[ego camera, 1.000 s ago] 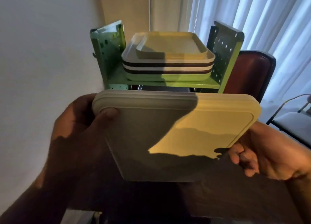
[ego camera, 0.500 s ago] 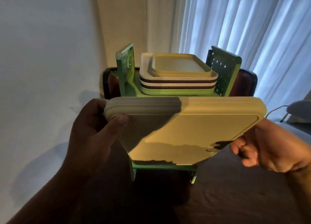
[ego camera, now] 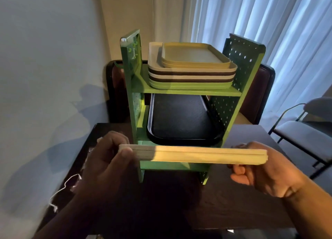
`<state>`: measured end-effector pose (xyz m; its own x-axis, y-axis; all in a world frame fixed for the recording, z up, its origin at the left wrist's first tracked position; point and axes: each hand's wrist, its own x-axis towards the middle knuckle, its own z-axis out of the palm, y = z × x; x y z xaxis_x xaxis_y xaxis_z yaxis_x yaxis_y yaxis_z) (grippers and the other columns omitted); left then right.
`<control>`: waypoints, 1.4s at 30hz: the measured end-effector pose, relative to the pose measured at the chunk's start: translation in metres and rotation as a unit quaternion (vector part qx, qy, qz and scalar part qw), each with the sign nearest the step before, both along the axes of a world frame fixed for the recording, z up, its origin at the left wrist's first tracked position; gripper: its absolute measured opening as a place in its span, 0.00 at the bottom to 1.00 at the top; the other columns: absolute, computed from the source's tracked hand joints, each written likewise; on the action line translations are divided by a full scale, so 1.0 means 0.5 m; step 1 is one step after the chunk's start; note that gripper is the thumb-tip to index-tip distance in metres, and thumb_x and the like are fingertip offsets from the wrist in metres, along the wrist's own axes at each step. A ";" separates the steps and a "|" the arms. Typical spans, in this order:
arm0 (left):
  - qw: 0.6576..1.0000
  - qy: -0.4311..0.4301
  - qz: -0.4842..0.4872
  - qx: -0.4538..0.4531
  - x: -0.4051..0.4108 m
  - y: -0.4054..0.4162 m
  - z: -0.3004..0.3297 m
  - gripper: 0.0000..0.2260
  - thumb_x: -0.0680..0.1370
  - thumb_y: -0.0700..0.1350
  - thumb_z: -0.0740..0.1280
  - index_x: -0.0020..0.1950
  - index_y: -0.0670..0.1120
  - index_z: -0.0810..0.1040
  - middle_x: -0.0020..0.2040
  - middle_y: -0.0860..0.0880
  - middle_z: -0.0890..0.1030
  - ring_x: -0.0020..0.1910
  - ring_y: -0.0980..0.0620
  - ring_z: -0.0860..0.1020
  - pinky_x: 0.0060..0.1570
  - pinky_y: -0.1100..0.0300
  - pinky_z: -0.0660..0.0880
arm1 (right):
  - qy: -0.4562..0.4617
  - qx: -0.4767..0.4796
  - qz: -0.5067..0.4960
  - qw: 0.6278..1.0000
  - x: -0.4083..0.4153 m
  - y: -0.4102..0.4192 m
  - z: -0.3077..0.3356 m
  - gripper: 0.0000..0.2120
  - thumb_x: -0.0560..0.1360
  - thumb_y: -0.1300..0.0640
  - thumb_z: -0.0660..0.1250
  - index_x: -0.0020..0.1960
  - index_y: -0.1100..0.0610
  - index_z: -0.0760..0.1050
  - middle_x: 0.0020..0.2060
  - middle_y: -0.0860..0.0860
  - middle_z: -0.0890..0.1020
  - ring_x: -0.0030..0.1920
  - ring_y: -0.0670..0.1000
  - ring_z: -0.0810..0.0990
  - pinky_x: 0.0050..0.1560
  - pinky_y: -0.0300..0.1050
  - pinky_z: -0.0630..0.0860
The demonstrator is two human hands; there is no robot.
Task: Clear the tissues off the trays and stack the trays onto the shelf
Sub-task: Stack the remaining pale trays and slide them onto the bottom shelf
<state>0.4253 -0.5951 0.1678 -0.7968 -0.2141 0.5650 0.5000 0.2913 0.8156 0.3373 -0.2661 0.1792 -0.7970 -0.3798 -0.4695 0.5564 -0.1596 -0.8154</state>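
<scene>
I hold a cream tray level and edge-on in front of the green shelf. My left hand grips its left end and my right hand grips its right end. The tray hangs at the height of the shelf's lower level, just in front of it. A stack of several cream, brown and green trays sits on the top level. A black tray lies on the lower level. No tissue shows on the held tray.
The shelf stands on a dark table against a white wall on the left. A dark red chair back is behind the shelf, a grey chair to the right. A white cord trails at the table's left edge.
The cream tray has dropped from the top level's height to the lower level and tipped from tilted to flat, edge toward me. The view has pulled back, showing the black tray.
</scene>
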 end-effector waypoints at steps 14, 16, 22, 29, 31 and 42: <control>0.961 -0.264 0.034 0.077 -0.053 -0.030 -0.251 0.11 0.73 0.44 0.74 0.37 0.39 0.77 0.38 0.42 0.80 0.38 0.42 0.77 0.43 0.47 0.76 | -0.003 0.044 -0.127 0.991 -0.045 -0.036 -0.256 0.13 0.74 0.75 0.63 0.51 0.64 0.82 0.43 0.64 0.84 0.33 0.58 0.85 0.32 0.45 0.83; 0.946 -0.292 0.068 0.124 -0.069 -0.022 -0.289 0.07 0.73 0.39 0.74 0.36 0.40 0.79 0.38 0.38 0.80 0.37 0.44 0.76 0.42 0.48 0.74 | 0.013 0.120 -0.135 0.983 -0.050 -0.041 -0.292 0.18 0.76 0.75 0.63 0.56 0.59 0.84 0.49 0.62 0.87 0.43 0.62 0.86 0.45 0.53 0.85; 0.904 -0.320 0.129 0.254 -0.111 0.024 -0.372 0.06 0.71 0.33 0.72 0.37 0.40 0.78 0.34 0.43 0.78 0.38 0.46 0.74 0.40 0.53 0.71 | 0.108 0.260 -0.057 0.958 -0.035 -0.044 -0.350 0.27 0.72 0.65 0.72 0.71 0.54 0.76 0.64 0.55 0.78 0.61 0.61 0.80 0.55 0.52 0.81; 0.906 -0.336 0.160 0.203 -0.115 0.050 -0.418 0.06 0.66 0.39 0.74 0.40 0.41 0.79 0.45 0.46 0.83 0.42 0.48 0.79 0.41 0.56 0.75 | 0.381 0.620 0.259 0.634 0.008 -0.037 -0.429 0.30 0.73 0.40 0.64 0.75 0.41 0.69 0.74 0.45 0.69 0.79 0.56 0.59 0.80 0.54 0.57; 0.911 -0.341 0.164 0.163 -0.118 0.050 -0.422 0.07 0.68 0.37 0.75 0.44 0.41 0.80 0.48 0.48 0.83 0.44 0.48 0.80 0.43 0.56 0.75 | 0.411 0.638 0.289 0.584 0.007 -0.033 -0.449 0.30 0.69 0.45 0.69 0.71 0.44 0.73 0.70 0.50 0.76 0.75 0.60 0.70 0.76 0.60 0.65; 0.901 -0.359 0.035 -0.242 -0.180 0.064 -0.402 0.26 0.72 0.54 0.70 0.69 0.47 0.77 0.71 0.48 0.75 0.70 0.48 0.72 0.70 0.52 0.64 | 0.406 0.707 0.313 0.487 -0.075 -0.112 -0.419 0.33 0.79 0.48 0.65 0.81 0.50 0.60 0.72 0.60 0.73 0.65 0.66 0.74 0.59 0.56 0.77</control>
<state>0.3352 -0.5632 -0.0333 -0.9881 -0.1452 -0.0499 -0.1392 0.7099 0.6904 0.2999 -0.3219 -0.0303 -0.8740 -0.4225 -0.2400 -0.4624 0.8749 0.1441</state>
